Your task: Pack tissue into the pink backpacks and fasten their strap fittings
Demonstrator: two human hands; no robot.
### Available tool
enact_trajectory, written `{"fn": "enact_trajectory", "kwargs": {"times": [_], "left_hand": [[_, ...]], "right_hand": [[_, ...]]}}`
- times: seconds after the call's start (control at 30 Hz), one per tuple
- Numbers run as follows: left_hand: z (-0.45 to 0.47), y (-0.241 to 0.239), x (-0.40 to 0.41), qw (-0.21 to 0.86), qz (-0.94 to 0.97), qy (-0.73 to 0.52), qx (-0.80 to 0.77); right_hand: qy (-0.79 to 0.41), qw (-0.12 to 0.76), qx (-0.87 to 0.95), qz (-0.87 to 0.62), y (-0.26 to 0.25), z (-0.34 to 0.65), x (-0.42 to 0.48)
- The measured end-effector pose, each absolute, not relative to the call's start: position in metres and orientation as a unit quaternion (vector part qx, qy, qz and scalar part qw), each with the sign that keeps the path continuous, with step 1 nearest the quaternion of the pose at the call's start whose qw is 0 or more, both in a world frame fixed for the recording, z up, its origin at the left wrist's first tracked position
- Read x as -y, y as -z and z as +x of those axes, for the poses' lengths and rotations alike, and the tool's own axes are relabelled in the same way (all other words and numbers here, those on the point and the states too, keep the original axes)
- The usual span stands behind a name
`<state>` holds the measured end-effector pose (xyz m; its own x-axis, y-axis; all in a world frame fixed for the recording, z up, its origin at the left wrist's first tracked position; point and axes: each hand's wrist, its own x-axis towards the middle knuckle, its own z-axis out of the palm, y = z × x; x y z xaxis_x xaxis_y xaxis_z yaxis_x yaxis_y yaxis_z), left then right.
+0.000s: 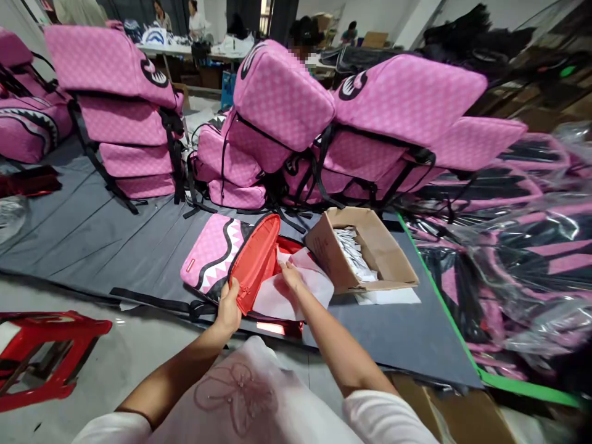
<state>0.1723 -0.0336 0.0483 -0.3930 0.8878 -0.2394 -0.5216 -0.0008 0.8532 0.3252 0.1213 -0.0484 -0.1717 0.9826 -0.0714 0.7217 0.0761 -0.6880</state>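
While the pink backpack (217,250) is lying flat on the grey floor mat (92,237) just left of centre, its long axis is running from 7 o'clock toward 1 o'clock, with the shark-teeth print facing up and the opened red-lined flap (256,262) standing up along its right edge. The left hand (228,306) is sitting at the flap's 6 o'clock end, fingers clamped on the red edge and holding it lifted. The right hand (291,274) is lying at 3 o'clock of the flap, fingers closed on a sheet of white paper (296,290) that is spreading over the bag's open red interior. Just at 2 o'clock of that hand, an open cardboard box (370,253) is resting on the mat, tipped toward the person and holding a heap of small white packets (354,250). Beyond, from 10 to 2 o'clock, stacks of pink backpacks (134,117) are piling up, and plastic-wrapped bags (522,246) are crowding the 3 o'clock side. A red stool (41,351) is lying at 8 o'clock.
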Motion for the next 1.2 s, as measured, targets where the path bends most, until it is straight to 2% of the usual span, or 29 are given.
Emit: {"fn": "enact_trajectory", "kwargs": {"times": [0.2, 0.33, 0.43, 0.53, 0.63, 0.77, 0.83, 0.97, 1.1, 1.2], "left_hand": [[0.144, -0.042, 0.026, 0.554, 0.189, -0.652, -0.482], [0.14, -0.039, 0.021, 0.534, 0.17, -0.652, -0.51], [0.146, -0.041, 0.023, 0.505, 0.182, -0.646, -0.543], [0.156, -0.045, 0.027, 0.458, 0.197, -0.637, -0.588], [0.167, -0.048, 0.029, 0.42, 0.174, -0.651, -0.608], [0.177, -0.049, 0.029, 0.421, 0.159, -0.701, -0.553], [0.182, -0.049, 0.03, 0.425, 0.159, -0.716, -0.531], [0.19, -0.05, 0.031, 0.407, 0.16, -0.733, -0.521], [0.193, -0.05, 0.03, 0.393, 0.179, -0.745, -0.508], [0.192, -0.048, 0.029, 0.394, 0.179, -0.749, -0.502]], "right_hand": [[-0.247, 0.136, 0.771, -0.571, 0.049, 0.341, -0.107], [-0.117, -0.057, 0.859, -0.495, 0.069, 0.348, -0.099], [-0.089, -0.137, 0.835, -0.526, 0.085, 0.351, -0.103], [-0.078, -0.145, 0.834, -0.527, 0.091, 0.35, -0.111], [-0.087, -0.13, 0.872, -0.465, 0.089, 0.348, -0.122], [-0.124, -0.2, 0.855, -0.463, 0.082, 0.353, -0.136], [-0.116, -0.198, 0.85, -0.474, 0.079, 0.353, -0.138], [-0.063, -0.173, 0.898, -0.399, 0.072, 0.346, -0.141], [-0.068, -0.195, 0.922, -0.328, 0.068, 0.344, -0.152], [-0.077, -0.226, 0.903, -0.357, 0.066, 0.346, -0.158]]}}
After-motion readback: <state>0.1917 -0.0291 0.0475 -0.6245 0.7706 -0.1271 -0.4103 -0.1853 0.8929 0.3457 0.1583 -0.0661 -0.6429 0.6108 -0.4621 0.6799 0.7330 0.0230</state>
